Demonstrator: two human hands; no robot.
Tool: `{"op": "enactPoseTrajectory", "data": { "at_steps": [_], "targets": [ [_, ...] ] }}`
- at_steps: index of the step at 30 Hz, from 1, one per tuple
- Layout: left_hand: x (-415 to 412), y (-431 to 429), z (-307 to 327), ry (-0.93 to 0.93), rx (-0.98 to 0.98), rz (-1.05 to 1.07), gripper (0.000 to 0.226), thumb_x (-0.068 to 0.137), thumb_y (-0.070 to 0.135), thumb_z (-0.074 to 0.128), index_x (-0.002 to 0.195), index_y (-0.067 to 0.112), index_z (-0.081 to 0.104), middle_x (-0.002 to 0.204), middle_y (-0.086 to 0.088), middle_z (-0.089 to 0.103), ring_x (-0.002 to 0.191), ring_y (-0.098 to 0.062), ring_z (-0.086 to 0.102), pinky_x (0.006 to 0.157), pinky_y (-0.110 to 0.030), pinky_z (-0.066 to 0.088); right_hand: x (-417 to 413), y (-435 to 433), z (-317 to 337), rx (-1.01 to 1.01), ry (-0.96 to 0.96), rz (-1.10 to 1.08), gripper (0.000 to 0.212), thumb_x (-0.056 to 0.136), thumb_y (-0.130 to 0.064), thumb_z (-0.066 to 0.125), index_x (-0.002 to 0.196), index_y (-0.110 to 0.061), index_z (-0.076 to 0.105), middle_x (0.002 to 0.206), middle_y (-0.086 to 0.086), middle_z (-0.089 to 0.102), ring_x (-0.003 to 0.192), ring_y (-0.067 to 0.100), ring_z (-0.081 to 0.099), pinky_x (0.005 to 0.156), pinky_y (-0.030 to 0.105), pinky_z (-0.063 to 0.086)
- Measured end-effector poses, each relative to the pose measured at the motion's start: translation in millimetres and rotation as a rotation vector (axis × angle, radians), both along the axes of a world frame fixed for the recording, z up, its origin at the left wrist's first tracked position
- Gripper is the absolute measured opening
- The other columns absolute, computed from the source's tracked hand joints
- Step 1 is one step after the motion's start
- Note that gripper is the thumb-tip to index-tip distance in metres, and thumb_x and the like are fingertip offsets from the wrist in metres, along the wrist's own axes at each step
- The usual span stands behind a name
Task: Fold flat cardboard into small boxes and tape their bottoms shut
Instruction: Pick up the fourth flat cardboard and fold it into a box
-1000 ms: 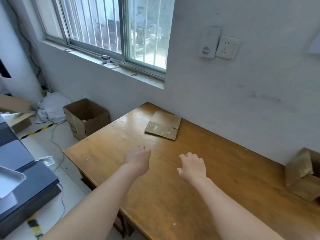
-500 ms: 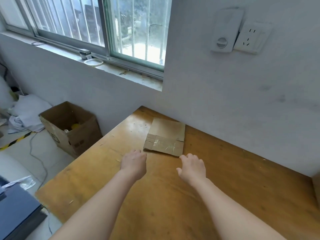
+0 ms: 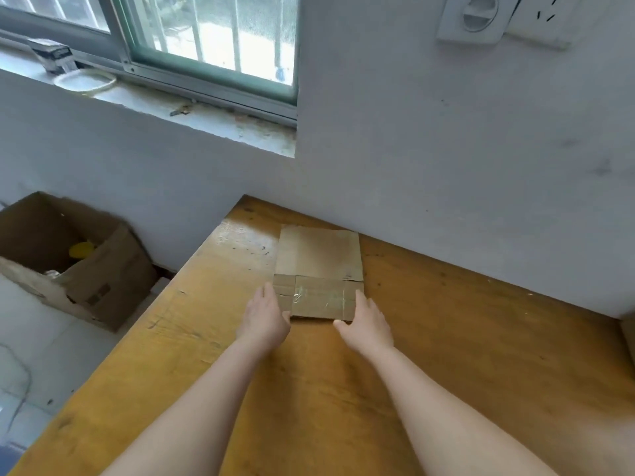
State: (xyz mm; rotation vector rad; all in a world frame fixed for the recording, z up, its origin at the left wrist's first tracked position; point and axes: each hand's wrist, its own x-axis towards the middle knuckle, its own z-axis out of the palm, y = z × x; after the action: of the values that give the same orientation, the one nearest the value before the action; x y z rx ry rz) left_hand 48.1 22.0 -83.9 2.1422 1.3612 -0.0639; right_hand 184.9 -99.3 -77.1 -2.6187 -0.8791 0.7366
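Flat cardboard [image 3: 318,262] lies on the wooden table [image 3: 446,355], and its near end sits just between the two hands. The left hand [image 3: 264,316] is at the near left corner, with straight fingers along the left edge and the thumb at the near edge. The right hand [image 3: 369,321] is at the near right corner in the same way, with the fingers stretched out and a little apart. Neither hand is curled around the sheet. They seem to touch its edges, but I cannot tell if they press on it.

One container is in view, an open brown carton [image 3: 103,280]. It stands on the floor well to the left of the left hand, past the table edge. Inside it there is a yellow object [image 3: 81,249] and something pale beside it that is too blurred to identify.

The long axis of the cardboard runs straight away from the hands toward the wall [image 3: 446,149]. The end with the flaps, where old clear tape [image 3: 319,298] shines, points to the hands. The plain panel lies beyond the fingertips and almost reaches the wall.

Half a second earlier both hands were above the bare table, short of the sheet. Now they have reached its near corners. The cardboard itself has kept its place and its direction on the table.
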Motion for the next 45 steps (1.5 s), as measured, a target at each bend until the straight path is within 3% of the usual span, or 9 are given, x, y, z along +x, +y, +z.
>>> {"op": "enactPoseTrajectory", "data": {
  "at_steps": [7,11,14,18,25,31,39,42,45],
  "targets": [
    [8,18,-20,-0.073,-0.111,0.142,0.048,0.098,0.036,0.047,0.131,0.002,0.043,0.133,-0.019,0.049,0.123,-0.038,0.044,0.101,-0.043,0.039,-1,5,-17,0.089,0.093,-0.284,0.076,0.091,-0.042,0.061,0.152,-0.020,0.021,0.154,0.007,0.033,0.142,0.029,0.027,0.118,0.044,0.023],
    [-1,16,-25,-0.215,-0.229,0.306,0.035,0.099,0.031,0.048,0.118,0.003,0.057,0.118,-0.017,0.062,0.106,-0.035,0.057,0.088,-0.040,0.047,-7,-4,-19,0.109,0.087,-0.422,0.064,0.094,-0.042,0.054,0.149,-0.015,0.031,0.147,0.007,0.044,0.136,0.030,0.036,0.112,0.044,0.033],
    [-11,1,-27,-0.375,-0.320,0.429,0.025,0.098,0.025,0.050,0.116,0.009,0.056,0.113,-0.011,0.063,0.094,-0.027,0.057,0.075,-0.035,0.046,-20,-12,-18,0.127,0.068,-0.494,0.052,0.097,-0.037,0.048,0.142,-0.013,0.044,0.138,0.008,0.052,0.126,0.029,0.045,0.103,0.041,0.041],
    [-23,-23,-22,-0.529,-0.391,0.516,0.034,0.099,0.021,0.050,0.131,0.010,0.049,0.126,-0.009,0.055,0.107,-0.026,0.053,0.085,-0.037,0.046,-41,-36,-12,0.320,0.145,-0.629,0.039,0.098,-0.028,0.051,0.136,-0.019,0.049,0.128,0.003,0.056,0.114,0.022,0.053,0.093,0.039,0.048],
    [-31,-81,5,-0.694,-0.431,0.403,0.033,0.099,0.016,0.049,0.132,0.009,0.047,0.124,-0.006,0.052,0.110,-0.021,0.050,0.091,-0.034,0.043,-68,-103,12,0.634,0.186,-0.818,0.020,0.095,-0.019,0.057,0.115,-0.025,0.057,0.105,-0.007,0.064,0.091,0.010,0.059,0.078,0.031,0.051],
    [-26,-153,29,-0.762,-0.441,0.279,0.017,0.099,0.017,0.049,0.115,0.022,0.048,0.104,0.007,0.055,0.092,-0.009,0.054,0.084,-0.030,0.044,-73,-186,32,0.742,0.161,-0.897,0.019,0.095,-0.017,0.059,0.110,-0.027,0.056,0.098,-0.013,0.062,0.088,0.003,0.058,0.066,0.018,0.043],
    [-11,-292,54,-0.769,-0.502,0.171,0.013,0.100,0.018,0.048,0.102,0.031,0.050,0.093,0.022,0.054,0.079,0.010,0.051,0.059,-0.012,0.038,-76,-335,54,0.797,0.123,-1.016,0.019,0.095,-0.017,0.058,0.114,-0.022,0.058,0.101,-0.005,0.065,0.093,0.015,0.062,0.081,0.033,0.053],
    [-6,-349,59,-0.761,-0.519,0.126,0.010,0.100,0.018,0.049,0.106,0.024,0.054,0.102,0.011,0.061,0.089,0.000,0.056,0.065,-0.015,0.040,-76,-397,60,0.790,0.065,-1.020,0.017,0.095,-0.019,0.058,0.111,-0.024,0.059,0.097,-0.007,0.066,0.087,0.013,0.062,0.074,0.030,0.052],
    [-1,-403,63,-0.763,-0.532,0.082,0.019,0.100,0.018,0.048,0.117,0.015,0.056,0.107,0.004,0.063,0.097,-0.011,0.059,0.072,-0.021,0.044,-74,-454,64,0.738,0.020,-1.016,0.018,0.096,-0.021,0.057,0.113,-0.024,0.060,0.097,-0.008,0.066,0.089,0.014,0.062,0.080,0.037,0.054]
  ]
}}
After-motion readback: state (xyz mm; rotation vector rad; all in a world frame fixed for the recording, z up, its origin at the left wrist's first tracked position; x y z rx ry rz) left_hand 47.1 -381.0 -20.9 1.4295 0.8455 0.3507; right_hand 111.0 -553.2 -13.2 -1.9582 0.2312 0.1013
